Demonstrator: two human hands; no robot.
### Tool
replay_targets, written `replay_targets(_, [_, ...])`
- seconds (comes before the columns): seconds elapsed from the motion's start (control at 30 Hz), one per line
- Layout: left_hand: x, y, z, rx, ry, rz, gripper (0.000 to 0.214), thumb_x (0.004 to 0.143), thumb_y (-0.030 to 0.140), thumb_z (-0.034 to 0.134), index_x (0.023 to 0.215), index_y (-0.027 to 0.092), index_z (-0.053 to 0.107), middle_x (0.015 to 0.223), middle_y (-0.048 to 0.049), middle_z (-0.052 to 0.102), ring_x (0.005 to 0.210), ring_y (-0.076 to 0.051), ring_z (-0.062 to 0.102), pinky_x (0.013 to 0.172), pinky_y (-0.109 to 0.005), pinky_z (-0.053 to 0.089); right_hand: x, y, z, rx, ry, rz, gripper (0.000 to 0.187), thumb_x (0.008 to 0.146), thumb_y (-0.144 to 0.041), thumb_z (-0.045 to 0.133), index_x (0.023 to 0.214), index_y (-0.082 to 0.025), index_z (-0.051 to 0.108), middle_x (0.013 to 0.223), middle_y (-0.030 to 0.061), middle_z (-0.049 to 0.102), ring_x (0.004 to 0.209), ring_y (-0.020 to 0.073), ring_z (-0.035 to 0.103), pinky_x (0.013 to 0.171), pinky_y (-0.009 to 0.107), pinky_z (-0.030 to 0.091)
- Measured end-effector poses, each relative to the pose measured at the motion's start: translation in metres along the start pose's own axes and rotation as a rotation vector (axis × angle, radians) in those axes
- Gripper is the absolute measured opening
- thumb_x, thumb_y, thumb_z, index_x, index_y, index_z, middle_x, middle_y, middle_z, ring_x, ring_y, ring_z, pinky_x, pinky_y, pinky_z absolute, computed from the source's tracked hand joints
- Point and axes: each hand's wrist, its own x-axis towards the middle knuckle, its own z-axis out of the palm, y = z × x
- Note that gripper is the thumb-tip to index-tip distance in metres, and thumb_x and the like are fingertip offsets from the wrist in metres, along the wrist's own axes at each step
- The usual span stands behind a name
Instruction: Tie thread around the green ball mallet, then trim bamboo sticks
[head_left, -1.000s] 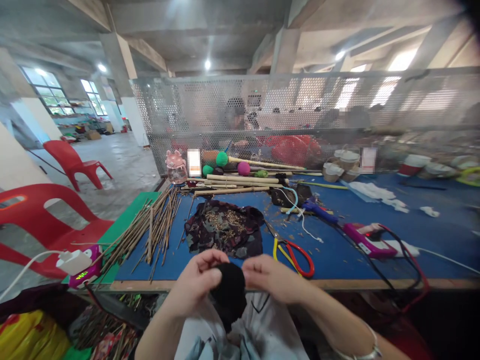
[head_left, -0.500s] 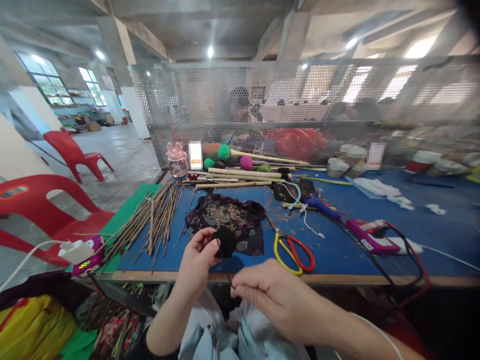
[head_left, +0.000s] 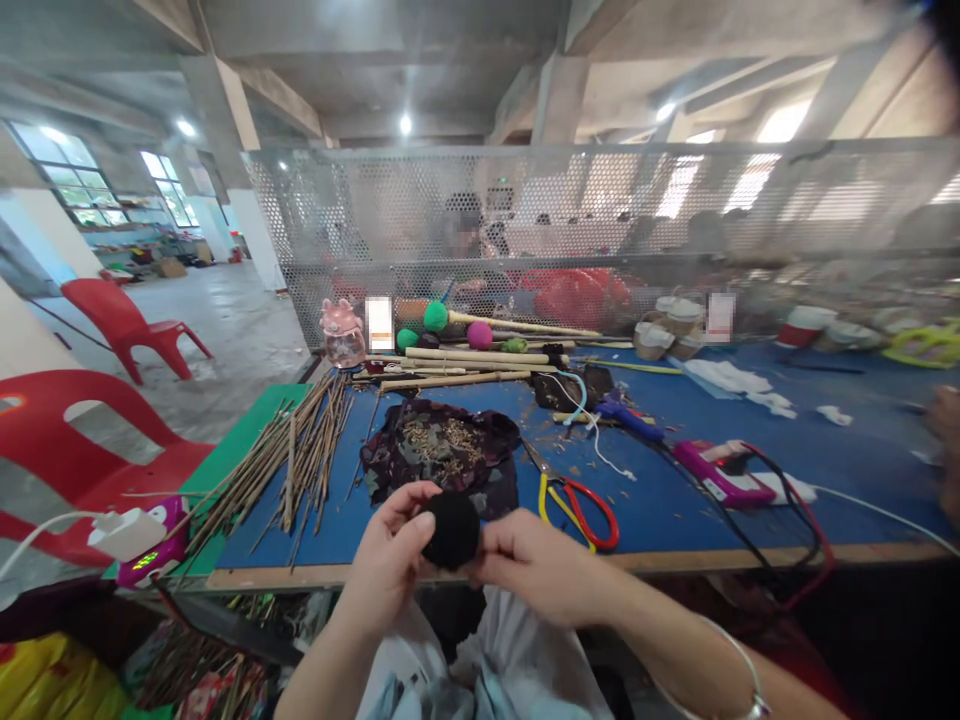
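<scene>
My left hand [head_left: 394, 540] is closed on a round black ball [head_left: 451, 532] with a soft, fuzzy-looking surface, thumb in front and fingers behind. At the ball's right edge is my right hand [head_left: 536, 565], its thumb and fingers pinched together; what lies between them is hidden. Just beyond the ball, a dark patterned cloth [head_left: 491, 480] is spread on the table with small tan seeds or grains [head_left: 442, 445] heaped on it. To the right lie scissors [head_left: 577, 510] with one yellow and one red handle.
Thin brown sticks [head_left: 300, 460] lie in a pile at left. Behind the cloth are thicker pale sticks [head_left: 480, 357], green and magenta balls [head_left: 480, 335] and a pink jar [head_left: 343, 335]. A glue gun [head_left: 630, 415] and purple power strip [head_left: 720, 475] lie right. Perforated metal screen [head_left: 555, 215] behind.
My right hand has moved up to the black ball; a thin dark strand or needle seen in its pinch before is no longer visible. The view has shifted slightly.
</scene>
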Motion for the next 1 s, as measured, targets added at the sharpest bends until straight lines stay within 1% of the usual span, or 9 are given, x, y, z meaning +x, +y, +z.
replay_targets(0.1, [-0.002, 0.003, -0.005, -0.046, -0.28, -0.092, 0.034, 0.066, 0.038, 0.064, 0.09, 0.016, 0.057, 0.076, -0.0031, 0.059, 0.063, -0.013, 0.052, 0.055, -0.022, 0.04, 0.015, 0.017, -0.015, 0.068, -0.058, 0.02, 0.02, 0.078, -0.023, 0.047, 0.067, -0.014, 0.061, 0.056, -0.0042, 0.047, 0.054, 0.0073, 0.039, 0.052, 0.017, 0.031])
replay_targets(0.17, [-0.004, 0.004, -0.003, 0.14, -0.332, -0.075, 0.026, 0.064, 0.03, 0.066, 0.085, 0.016, 0.059, 0.073, -0.0019, 0.058, 0.065, -0.013, 0.051, 0.056, -0.021, 0.039, 0.019, 0.014, -0.03, -0.026, 0.027, 0.012, 0.021, 0.079, -0.025, 0.048, 0.065, -0.014, 0.06, 0.057, -0.0037, 0.048, 0.055, 0.0076, 0.04, 0.053, 0.018, 0.03])
replay_targets(0.27, [0.0, 0.003, 0.006, 0.335, -0.071, 0.055, 0.023, 0.064, 0.024, 0.066, 0.085, 0.017, 0.059, 0.078, -0.0018, 0.06, 0.072, -0.013, 0.052, 0.063, -0.022, 0.041, 0.012, -0.008, -0.036, -0.201, 0.216, -0.026, 0.026, 0.084, -0.028, 0.043, 0.066, -0.015, 0.058, 0.058, -0.0024, 0.052, 0.055, 0.0081, 0.042, 0.053, 0.019, 0.028])
replay_targets(0.37, [0.01, -0.001, 0.011, 0.132, 0.162, 0.063, 0.027, 0.068, 0.028, 0.065, 0.091, 0.019, 0.056, 0.082, -0.0004, 0.059, 0.072, -0.012, 0.054, 0.065, -0.022, 0.044, 0.004, -0.026, -0.018, -0.253, 0.168, -0.096, 0.027, 0.086, -0.026, 0.041, 0.067, -0.017, 0.057, 0.057, -0.0027, 0.051, 0.052, 0.0072, 0.039, 0.052, 0.02, 0.025])
replay_targets(0.53, [0.019, -0.001, 0.009, -0.492, 0.101, -0.174, 0.032, 0.073, 0.034, 0.062, 0.1, 0.021, 0.054, 0.091, -0.0017, 0.063, 0.074, -0.013, 0.061, 0.065, -0.025, 0.05, 0.013, 0.003, 0.017, -0.157, -0.162, -0.15, 0.023, 0.079, -0.023, 0.049, 0.059, -0.015, 0.057, 0.052, -0.0046, 0.045, 0.049, 0.0057, 0.032, 0.05, 0.019, 0.025])
replay_targets(0.67, [0.01, 0.002, 0.007, -0.575, 0.038, -0.256, 0.036, 0.069, 0.04, 0.064, 0.095, 0.017, 0.059, 0.082, -0.0034, 0.065, 0.069, -0.014, 0.062, 0.061, -0.024, 0.051, 0.029, 0.043, 0.006, 0.158, -0.215, -0.011, 0.023, 0.079, -0.028, 0.048, 0.07, -0.013, 0.061, 0.057, -0.0042, 0.047, 0.053, 0.0064, 0.036, 0.051, 0.018, 0.029])
replay_targets(0.77, [0.002, 0.004, 0.006, -0.368, -0.072, -0.122, 0.04, 0.063, 0.039, 0.07, 0.093, 0.015, 0.061, 0.082, -0.0054, 0.066, 0.072, -0.016, 0.061, 0.066, -0.026, 0.05, 0.04, 0.051, -0.026, 0.308, -0.255, 0.009, 0.029, 0.078, -0.038, 0.049, 0.073, -0.012, 0.06, 0.057, -0.0044, 0.044, 0.052, 0.0066, 0.033, 0.05, 0.018, 0.028])
replay_targets(0.87, [0.0, 0.004, 0.009, 0.054, -0.119, 0.003, 0.034, 0.062, 0.029, 0.071, 0.091, 0.015, 0.061, 0.085, -0.0064, 0.065, 0.077, -0.017, 0.059, 0.072, -0.028, 0.048, 0.045, 0.034, -0.053, 0.166, -0.213, 0.02, 0.028, 0.077, -0.038, 0.05, 0.066, -0.013, 0.056, 0.054, -0.0046, 0.043, 0.05, 0.0067, 0.032, 0.048, 0.019, 0.026])
replay_targets(1.0, [0.007, 0.0, 0.013, 0.373, 0.138, 0.159, 0.031, 0.064, 0.029, 0.067, 0.091, 0.016, 0.058, 0.086, -0.0053, 0.062, 0.077, -0.017, 0.057, 0.072, -0.028, 0.046, 0.034, -0.002, -0.047, -0.19, 0.103, 0.02, 0.027, 0.081, -0.031, 0.045, 0.059, -0.016, 0.052, 0.053, -0.0035, 0.045, 0.05, 0.0077, 0.036, 0.049, 0.021, 0.025])
